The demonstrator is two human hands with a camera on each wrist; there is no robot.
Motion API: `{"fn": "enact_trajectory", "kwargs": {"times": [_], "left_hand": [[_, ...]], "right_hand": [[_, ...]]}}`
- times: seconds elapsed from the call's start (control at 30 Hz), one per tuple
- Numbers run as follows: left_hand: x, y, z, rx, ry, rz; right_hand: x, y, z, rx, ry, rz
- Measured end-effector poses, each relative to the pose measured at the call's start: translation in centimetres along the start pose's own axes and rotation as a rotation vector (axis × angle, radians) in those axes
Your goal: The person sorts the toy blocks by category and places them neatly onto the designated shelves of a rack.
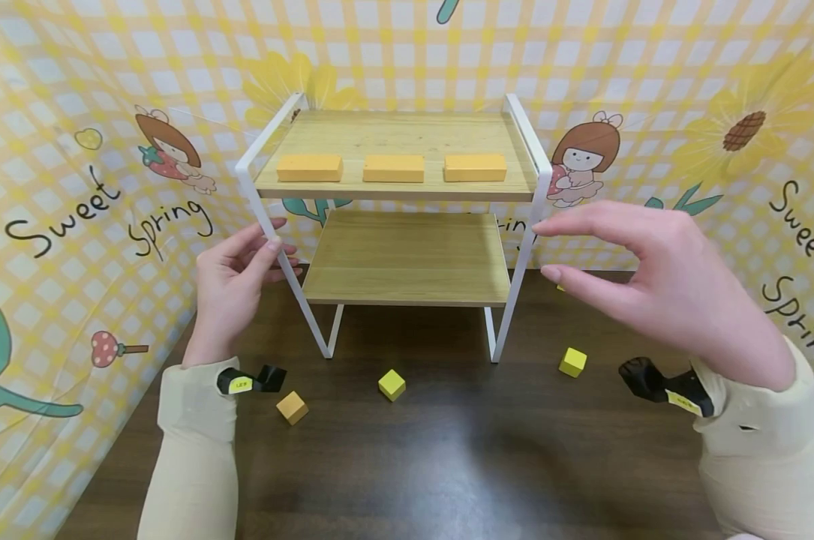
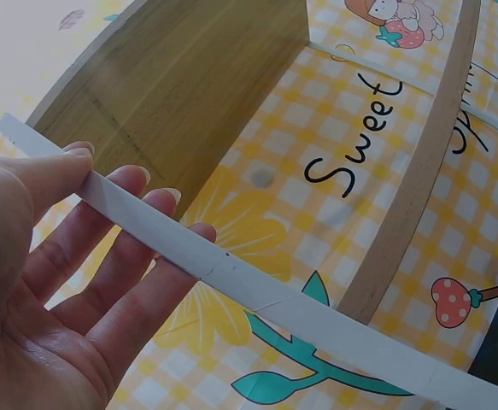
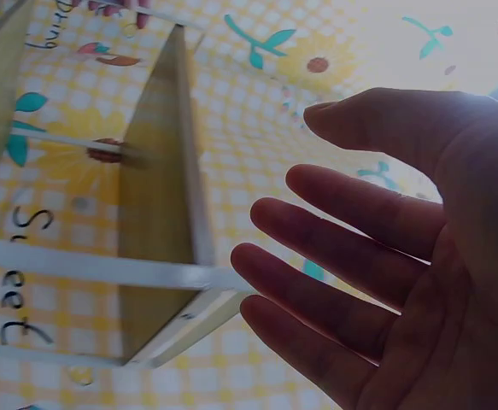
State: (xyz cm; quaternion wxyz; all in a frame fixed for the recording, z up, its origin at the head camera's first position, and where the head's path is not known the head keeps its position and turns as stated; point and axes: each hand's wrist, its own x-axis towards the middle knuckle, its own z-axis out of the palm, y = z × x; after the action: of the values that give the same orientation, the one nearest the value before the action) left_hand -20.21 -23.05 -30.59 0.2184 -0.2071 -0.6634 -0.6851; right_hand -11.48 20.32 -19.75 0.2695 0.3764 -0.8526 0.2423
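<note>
A small two-tier shelf rack (image 1: pixel 407 294) stands upright, with light wood boards and a white metal frame. My left hand (image 1: pixel 234 274) holds its left front leg (image 2: pixel 206 256), thumb in front and fingers behind. Beside the right front leg (image 1: pixel 515 292), my right hand (image 1: pixel 670 277) is raised with thumb and fingers spread. In the right wrist view its fingers (image 3: pixel 342 222) are extended, with nothing in them. Three orange blocks, a left block (image 1: pixel 309 169), a middle block (image 1: pixel 393 169) and a right block (image 1: pixel 475 168), lie in a row on the top board.
Loose cubes lie on the dark table (image 1: pixel 407 465): an orange cube (image 1: pixel 292 408) at left, a yellow cube (image 1: pixel 392 385) in front, another yellow cube (image 1: pixel 572 362) at right. A bit of yellow shows behind the right hand. Checked cloth (image 1: pixel 407 45) surrounds the table's back and sides.
</note>
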Motion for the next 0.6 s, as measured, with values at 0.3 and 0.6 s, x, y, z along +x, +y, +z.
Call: {"fn": "enact_trajectory", "kwargs": {"times": [0.3,0.6], "left_hand": [[0.0,0.0,0.0,-0.013,-0.011,0.005],[0.0,0.1,0.0,-0.014,-0.014,0.014]], "right_hand": [[-2.6,1.6,1.2,0.008,-0.051,0.108],[-4.8,3.4,2.3,0.002,-0.059,0.191]]}}
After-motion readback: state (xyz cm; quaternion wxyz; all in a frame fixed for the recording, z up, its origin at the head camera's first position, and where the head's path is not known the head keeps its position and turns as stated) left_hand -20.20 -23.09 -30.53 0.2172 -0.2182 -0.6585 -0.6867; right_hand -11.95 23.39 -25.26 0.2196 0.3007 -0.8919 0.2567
